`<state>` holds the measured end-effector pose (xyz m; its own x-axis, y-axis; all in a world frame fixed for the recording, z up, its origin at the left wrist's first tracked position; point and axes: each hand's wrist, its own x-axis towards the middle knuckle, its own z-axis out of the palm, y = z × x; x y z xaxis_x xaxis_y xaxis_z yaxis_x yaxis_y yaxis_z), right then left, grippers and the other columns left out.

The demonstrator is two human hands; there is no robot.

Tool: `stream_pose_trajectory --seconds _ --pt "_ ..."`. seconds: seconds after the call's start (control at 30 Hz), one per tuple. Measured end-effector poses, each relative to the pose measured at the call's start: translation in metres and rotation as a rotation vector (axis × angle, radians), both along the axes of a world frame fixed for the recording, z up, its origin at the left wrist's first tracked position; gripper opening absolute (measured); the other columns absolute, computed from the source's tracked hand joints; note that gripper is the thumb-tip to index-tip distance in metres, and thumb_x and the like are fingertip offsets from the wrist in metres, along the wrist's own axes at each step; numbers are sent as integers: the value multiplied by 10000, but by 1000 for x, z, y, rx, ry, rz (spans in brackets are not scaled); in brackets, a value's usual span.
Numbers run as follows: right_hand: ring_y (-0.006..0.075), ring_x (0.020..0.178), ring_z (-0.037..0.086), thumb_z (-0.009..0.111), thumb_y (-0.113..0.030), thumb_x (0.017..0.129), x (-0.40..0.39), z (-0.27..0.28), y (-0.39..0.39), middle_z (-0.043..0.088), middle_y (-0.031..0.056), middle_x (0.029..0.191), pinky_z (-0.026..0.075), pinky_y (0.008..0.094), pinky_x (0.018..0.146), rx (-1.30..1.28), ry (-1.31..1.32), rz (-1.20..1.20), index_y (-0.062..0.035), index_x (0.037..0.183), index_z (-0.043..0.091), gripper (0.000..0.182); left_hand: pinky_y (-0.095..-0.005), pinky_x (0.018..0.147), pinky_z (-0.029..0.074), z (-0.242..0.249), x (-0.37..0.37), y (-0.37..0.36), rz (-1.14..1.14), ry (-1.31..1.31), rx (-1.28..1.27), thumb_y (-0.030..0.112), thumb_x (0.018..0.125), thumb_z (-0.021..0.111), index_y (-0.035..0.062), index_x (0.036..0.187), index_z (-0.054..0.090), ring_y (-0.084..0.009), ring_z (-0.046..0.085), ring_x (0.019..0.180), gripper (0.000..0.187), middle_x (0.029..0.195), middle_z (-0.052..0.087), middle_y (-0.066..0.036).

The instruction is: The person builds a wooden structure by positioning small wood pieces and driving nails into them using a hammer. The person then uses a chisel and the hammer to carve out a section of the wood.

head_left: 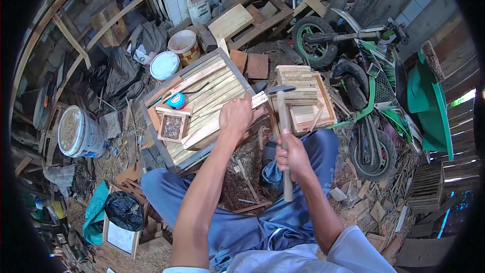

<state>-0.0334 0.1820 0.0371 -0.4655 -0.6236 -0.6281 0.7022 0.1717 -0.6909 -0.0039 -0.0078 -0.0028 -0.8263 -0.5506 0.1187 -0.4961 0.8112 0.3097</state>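
My left hand (pixel 236 116) is closed over a pale wooden piece (pixel 204 136) that lies on the slatted wooden workbench (pixel 177 156). The end of the piece sticks out just right of my fingers. My right hand (pixel 293 157) grips the wooden handle of a hammer (pixel 283 116), held upright between my knees and the bench, its metal head beside the end of the piece. On the bench's left part stand a small wooden box (pixel 172 126) of small metal bits and a round blue tin (pixel 176 100).
Right of the bench is a stack of wooden frames (pixel 303 96). A green motorbike (pixel 374 81) stands at the right. White buckets (pixel 81 132) are at the left, and wood scraps (pixel 376 211) litter the floor.
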Motion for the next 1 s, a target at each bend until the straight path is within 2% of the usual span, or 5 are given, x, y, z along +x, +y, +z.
stream_pose_trajectory --seconds 0.43,0.53,0.57,0.7,1.0 --pt "40 420 284 386 -419 1021 -12 8 1 324 -59 586 241 211 359 73 42 125 -122 881 427 330 -424 602 551 7 3 1 -3 -49 16 517 802 657 0 901 614 -334 691 666 528 707 674 -209" --pt "44 424 315 431 -394 1013 -16 14 6 359 -58 588 254 214 359 157 388 154 -124 867 439 306 -425 603 552 4 2 0 -22 -56 -6 523 807 652 -1 904 611 -334 692 667 534 709 675 -209" --pt "213 428 446 463 -356 1001 -22 10 10 479 62 569 367 348 429 225 675 224 -39 831 471 360 -429 607 550 0 2 2 -10 -46 9 544 807 638 0 887 615 -337 689 667 550 705 671 -215" --pt "531 649 512 488 -267 979 -23 43 8 520 323 661 402 528 581 317 1218 337 52 871 463 337 -440 613 545 1 2 1 20 -22 26 606 811 591 2 843 628 -344 683 663 606 697 663 -226" --pt "531 677 546 470 -214 979 -34 67 7 548 320 656 407 545 582 373 1302 385 59 953 483 275 -441 606 540 -5 0 2 7 -21 8 583 822 595 7 840 621 -346 679 657 577 692 662 -222"
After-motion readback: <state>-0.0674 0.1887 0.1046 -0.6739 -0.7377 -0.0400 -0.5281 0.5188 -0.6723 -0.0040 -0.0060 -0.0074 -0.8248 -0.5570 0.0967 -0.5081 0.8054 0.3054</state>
